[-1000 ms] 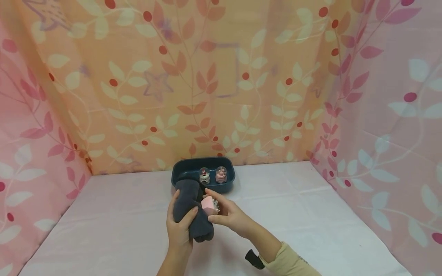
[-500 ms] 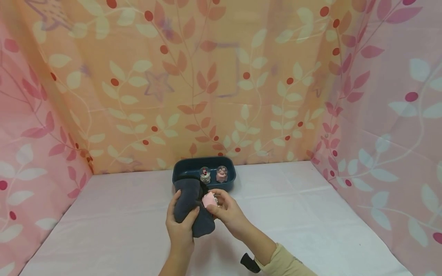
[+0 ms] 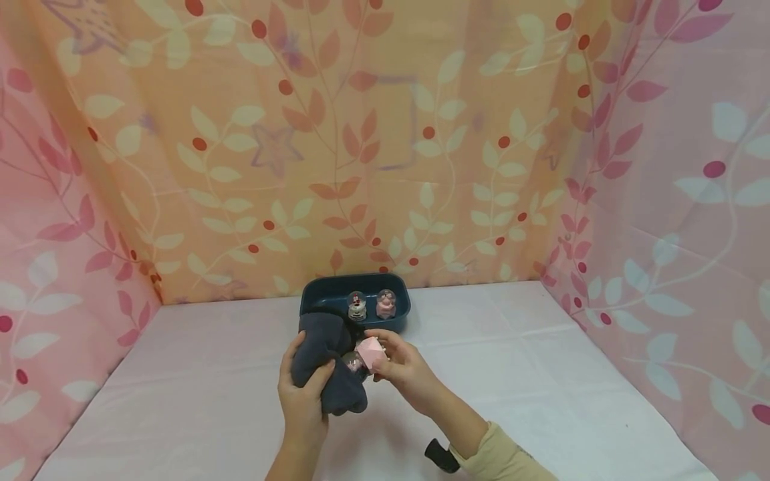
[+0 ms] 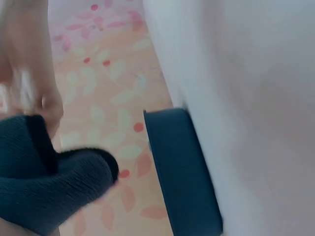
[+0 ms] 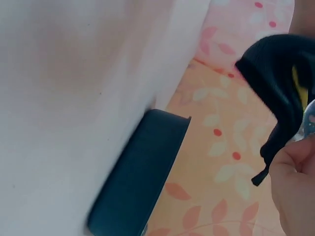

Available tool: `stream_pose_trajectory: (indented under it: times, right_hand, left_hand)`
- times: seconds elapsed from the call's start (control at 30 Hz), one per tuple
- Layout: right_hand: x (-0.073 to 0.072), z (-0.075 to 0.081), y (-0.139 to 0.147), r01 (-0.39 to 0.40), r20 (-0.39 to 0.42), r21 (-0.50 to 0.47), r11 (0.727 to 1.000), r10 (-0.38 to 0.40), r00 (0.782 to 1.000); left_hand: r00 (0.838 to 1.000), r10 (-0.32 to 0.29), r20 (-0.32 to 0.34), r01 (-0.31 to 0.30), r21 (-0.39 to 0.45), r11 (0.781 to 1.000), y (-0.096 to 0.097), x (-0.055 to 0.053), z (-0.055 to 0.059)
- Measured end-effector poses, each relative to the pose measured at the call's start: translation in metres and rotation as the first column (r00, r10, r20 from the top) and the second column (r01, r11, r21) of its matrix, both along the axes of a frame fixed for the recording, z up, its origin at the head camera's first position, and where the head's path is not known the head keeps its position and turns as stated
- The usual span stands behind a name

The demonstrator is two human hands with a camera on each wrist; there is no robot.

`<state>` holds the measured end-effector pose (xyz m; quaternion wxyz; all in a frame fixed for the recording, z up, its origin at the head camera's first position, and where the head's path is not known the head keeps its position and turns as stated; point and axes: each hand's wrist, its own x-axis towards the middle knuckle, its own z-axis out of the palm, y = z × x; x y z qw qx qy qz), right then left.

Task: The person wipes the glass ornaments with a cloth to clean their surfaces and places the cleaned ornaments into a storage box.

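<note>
My left hand [image 3: 303, 404] grips a bunched, fuzzy dark grey-blue cloth [image 3: 319, 347], its thumb across the front. Black edging shows on the cloth [image 4: 74, 177] in the left wrist view; a yellow patch shows inside its fold in the right wrist view. Just right of it, my right hand [image 3: 415, 377] pinches a small snow globe by its faceted pink base [image 3: 371, 352]. The clear dome [image 3: 353, 362] points left into the cloth, partly covered by it. At the right wrist view's edge, the right hand [image 5: 295, 187] holds the globe close beside the cloth.
Behind the hands, a dark blue tray [image 3: 321, 284] stands on the white tabletop [image 3: 511, 361]. Inside are a snow globe with a white base [image 3: 357, 307] and one with a pink base [image 3: 386, 305]. A black object [image 3: 442, 456] lies beside the right sleeve. Patterned curtains [image 3: 457, 133] surround the table.
The pink base has turned in my right hand and shifted slightly right, and the clear dome has come into view. My left hand and the cloth have moved a little left.
</note>
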<state>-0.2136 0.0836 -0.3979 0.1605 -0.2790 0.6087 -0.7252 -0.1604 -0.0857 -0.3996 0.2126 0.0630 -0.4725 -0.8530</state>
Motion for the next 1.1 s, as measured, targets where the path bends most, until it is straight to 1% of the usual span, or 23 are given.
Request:
stream_pose_trajectory:
  times: [0.07,0.13,0.2,0.3,0.37,0.4,0.47,0.6,0.7,0.77,0.87,0.93,1.0,1.1]
  right_hand:
    - [-0.002,-0.002,0.004,-0.013,-0.034,0.006,1.0,0.013,0.999]
    - [-0.004,-0.003,0.006,-0.027,-0.065,0.006,1.0,0.027,0.997]
    - [-0.005,-0.003,0.008,-0.049,-0.093,0.003,0.999,0.049,0.994]
    - [-0.006,-0.004,0.007,-0.084,-0.12,0.005,0.996,0.084,0.989]
    - [-0.006,-0.004,0.006,-0.099,-0.124,0.004,0.995,0.099,0.987]
    - [-0.006,-0.004,0.006,-0.104,-0.117,0.002,0.995,0.104,0.988]
    - [-0.005,-0.005,0.005,-0.103,-0.088,-0.013,0.995,0.101,0.991]
    - [-0.002,-0.005,0.001,-0.072,-0.007,-0.047,0.996,0.072,0.997]
    - [0.002,-0.004,-0.003,-0.028,0.023,-0.022,0.999,0.029,0.999]
    - [0.005,-0.004,-0.006,0.017,0.036,0.012,1.0,-0.017,0.999]
    - [0.007,-0.004,-0.01,0.081,0.056,0.063,0.995,-0.084,0.995]
    - [0.008,-0.005,-0.011,0.111,0.068,0.076,0.991,-0.117,0.991]
    - [0.007,-0.006,-0.011,0.121,0.077,0.077,0.99,-0.127,0.989]
    - [0.006,-0.007,-0.01,0.105,0.101,0.047,0.993,-0.109,0.989]
  left_hand:
    - [0.999,-0.035,-0.015,0.036,0.013,0.999,-0.003,0.001,0.001]
    - [0.996,-0.086,-0.034,0.087,0.029,0.996,-0.005,0.003,0.002]
    - [0.988,-0.147,-0.043,0.149,0.042,0.988,-0.004,0.004,0.004]
    - [0.971,-0.232,-0.051,0.235,0.057,0.97,-0.001,0.006,0.004]
    - [0.964,-0.263,-0.042,0.265,0.061,0.962,0.002,0.005,0.004]
    - [0.963,-0.267,-0.036,0.269,0.067,0.961,0.004,0.005,0.003]
    - [0.969,-0.246,-0.026,0.247,0.078,0.966,0.007,0.005,0.001]
    - [0.99,-0.138,-0.017,0.139,0.122,0.983,0.013,0.003,-0.003]
    - [0.998,-0.055,-0.017,0.057,0.161,0.985,0.015,0.001,-0.003]
    - [1.0,-0.022,-0.017,0.025,0.187,0.982,0.016,0.0,-0.003]
    - [1.0,0.009,-0.011,-0.006,0.214,0.977,0.017,-0.001,-0.002]
    - [1.0,0.017,-0.004,-0.016,0.209,0.978,0.016,-0.002,-0.002]
    - [1.0,0.022,0.005,-0.022,0.189,0.982,0.016,-0.002,-0.002]
    - [1.0,0.023,0.009,-0.025,0.155,0.988,0.011,-0.001,-0.001]
